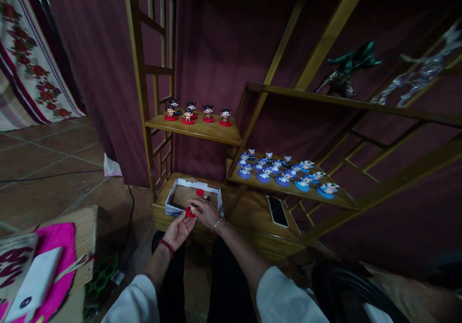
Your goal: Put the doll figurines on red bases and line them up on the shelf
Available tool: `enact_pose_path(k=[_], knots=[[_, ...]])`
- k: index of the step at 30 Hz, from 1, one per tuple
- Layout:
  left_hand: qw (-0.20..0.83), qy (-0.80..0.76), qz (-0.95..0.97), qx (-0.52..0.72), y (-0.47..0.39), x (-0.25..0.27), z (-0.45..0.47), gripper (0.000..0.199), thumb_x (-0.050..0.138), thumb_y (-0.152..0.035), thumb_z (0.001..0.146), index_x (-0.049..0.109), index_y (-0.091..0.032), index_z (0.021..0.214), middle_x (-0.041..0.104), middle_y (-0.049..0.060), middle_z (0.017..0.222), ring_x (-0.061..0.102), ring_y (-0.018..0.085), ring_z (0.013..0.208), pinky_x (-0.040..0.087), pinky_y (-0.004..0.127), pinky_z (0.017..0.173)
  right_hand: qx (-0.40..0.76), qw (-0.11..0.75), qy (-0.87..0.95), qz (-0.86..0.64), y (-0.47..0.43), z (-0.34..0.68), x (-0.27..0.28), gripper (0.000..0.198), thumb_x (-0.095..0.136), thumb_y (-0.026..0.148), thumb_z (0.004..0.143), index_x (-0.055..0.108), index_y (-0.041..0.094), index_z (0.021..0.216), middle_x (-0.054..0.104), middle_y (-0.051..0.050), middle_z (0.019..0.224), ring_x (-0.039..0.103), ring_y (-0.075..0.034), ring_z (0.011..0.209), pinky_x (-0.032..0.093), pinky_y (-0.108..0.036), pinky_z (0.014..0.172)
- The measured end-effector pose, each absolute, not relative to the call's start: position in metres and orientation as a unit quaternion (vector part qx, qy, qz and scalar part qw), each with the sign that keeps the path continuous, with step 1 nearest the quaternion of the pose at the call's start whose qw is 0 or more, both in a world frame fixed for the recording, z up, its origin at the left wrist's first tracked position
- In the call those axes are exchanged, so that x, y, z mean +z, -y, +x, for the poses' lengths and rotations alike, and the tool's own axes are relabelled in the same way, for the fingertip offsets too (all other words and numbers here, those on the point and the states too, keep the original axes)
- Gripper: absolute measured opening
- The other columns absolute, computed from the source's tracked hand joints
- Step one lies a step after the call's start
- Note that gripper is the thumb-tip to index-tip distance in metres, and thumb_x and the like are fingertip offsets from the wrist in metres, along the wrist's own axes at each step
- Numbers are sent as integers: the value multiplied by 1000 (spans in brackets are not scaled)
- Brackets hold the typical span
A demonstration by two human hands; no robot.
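A small figurine on a red round base [190, 212] is held between my two hands, in front of a shallow white cardboard box [173, 200]. My left hand [178, 231], palm up, has its fingertips at the red base. From above, my right hand [206, 213] pinches the figurine's dark-haired top. Inside the box lies another figurine with a red base [200, 192], tipped on its side. On the small shelf [202, 131] above the box stand several similar figurines [208, 113] with red bases.
To the right, a wooden shelf [346, 201] bears several figurines on blue and purple bases [264, 174]. A dark-screened phone [277, 211] lies below it. Higher up stand a green animal sculpture [355, 63] and a glassy one [411, 75]. A white device [36, 282] rests at lower left.
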State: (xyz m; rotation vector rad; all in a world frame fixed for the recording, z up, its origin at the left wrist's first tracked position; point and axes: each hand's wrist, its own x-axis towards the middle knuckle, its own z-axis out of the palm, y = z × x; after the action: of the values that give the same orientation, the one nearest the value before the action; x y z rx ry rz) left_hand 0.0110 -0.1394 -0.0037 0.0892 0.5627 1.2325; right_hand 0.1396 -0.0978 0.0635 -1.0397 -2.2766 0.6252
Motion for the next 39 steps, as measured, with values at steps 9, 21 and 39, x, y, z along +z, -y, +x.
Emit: enact_pose_path(k=[9,21,39], knots=[[783,-272,44,558,138,1,12,12,46,-14,79,57,-11,84,64,10,73,63,16,70,50,26,63,249,268,831,-420,102,140,73,40,53,15,69,56,20,108,62,-5,101,57,-16,87,44,-29,80],[784,-257,53,562,139,21,12,14,46,-20,80,57,-11,83,63,9,73,62,16,71,48,26,63,283,282,809,-432,105,140,91,36,54,19,70,56,22,106,64,-2,92,59,-12,75,47,-25,71],[767,-234,47,595,144,43,15,14,46,-18,80,58,-11,81,61,9,72,60,15,70,49,25,63,266,310,810,-421,109,139,111,32,54,20,71,58,21,103,63,-3,98,58,-14,85,45,-26,78]])
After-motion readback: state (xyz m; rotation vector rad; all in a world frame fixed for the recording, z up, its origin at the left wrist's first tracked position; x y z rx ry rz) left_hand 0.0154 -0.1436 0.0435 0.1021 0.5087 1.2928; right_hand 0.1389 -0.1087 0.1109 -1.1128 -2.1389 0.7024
